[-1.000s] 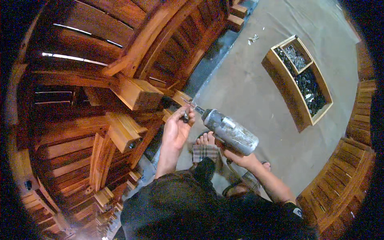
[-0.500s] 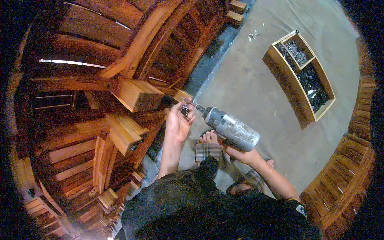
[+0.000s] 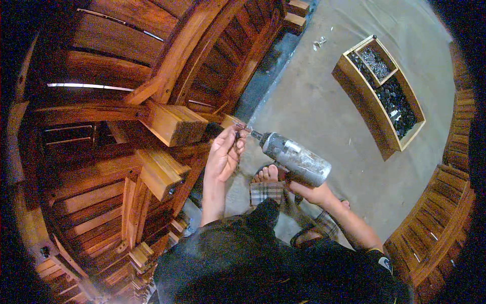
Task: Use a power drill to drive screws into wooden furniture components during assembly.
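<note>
Grey floor (image 3: 309, 96); wooden furniture (image 3: 162, 177) left of parts box (image 3: 360, 97). Power driver (image 3: 297, 159) also left of box: likely heavy, rigid, perhaps slick; best gripped from beneath, where right hand (image 3: 313, 192) wraps it, partly hidden. Left hand (image 3: 224, 154), farther left of box, pinches small dark piece (image 3: 237, 135).

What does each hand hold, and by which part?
The right hand holds a power driver by its handle, below the body. The left hand pinches a small dark piece; by which part cannot be told.
</note>
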A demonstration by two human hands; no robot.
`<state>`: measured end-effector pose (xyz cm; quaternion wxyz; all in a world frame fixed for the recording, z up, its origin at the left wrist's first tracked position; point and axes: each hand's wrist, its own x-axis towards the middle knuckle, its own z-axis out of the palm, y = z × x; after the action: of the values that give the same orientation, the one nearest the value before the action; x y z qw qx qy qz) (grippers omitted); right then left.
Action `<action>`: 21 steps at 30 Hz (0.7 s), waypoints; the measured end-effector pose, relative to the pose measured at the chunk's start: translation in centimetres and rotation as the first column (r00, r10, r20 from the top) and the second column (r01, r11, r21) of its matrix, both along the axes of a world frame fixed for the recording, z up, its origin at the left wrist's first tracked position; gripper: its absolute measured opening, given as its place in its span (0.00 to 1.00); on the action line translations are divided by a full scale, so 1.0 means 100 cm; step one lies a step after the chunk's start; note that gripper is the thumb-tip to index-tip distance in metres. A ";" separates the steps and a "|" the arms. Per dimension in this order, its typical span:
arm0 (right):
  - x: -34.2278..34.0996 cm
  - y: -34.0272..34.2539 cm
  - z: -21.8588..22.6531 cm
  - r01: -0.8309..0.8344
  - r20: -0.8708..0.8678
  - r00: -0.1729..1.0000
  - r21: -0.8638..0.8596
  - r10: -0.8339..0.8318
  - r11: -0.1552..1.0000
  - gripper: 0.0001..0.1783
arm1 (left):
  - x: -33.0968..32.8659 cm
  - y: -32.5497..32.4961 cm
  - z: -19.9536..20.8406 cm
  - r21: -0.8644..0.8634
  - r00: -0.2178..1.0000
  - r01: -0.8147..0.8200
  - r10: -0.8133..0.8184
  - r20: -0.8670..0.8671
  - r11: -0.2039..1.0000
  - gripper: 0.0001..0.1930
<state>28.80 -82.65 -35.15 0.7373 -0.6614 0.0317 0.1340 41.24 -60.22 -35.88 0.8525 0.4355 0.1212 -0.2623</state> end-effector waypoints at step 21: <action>0.002 -0.001 -0.006 -0.093 0.053 0.994 -0.052 0.096 0.994 0.24 | -0.002 0.008 -0.002 0.100 0.991 -0.075 0.086 -0.104 0.992 0.16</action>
<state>28.96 -82.74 -35.72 0.7141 -0.6837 -0.0167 0.1495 41.06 -59.39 -36.07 0.8328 0.4559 0.1971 -0.2447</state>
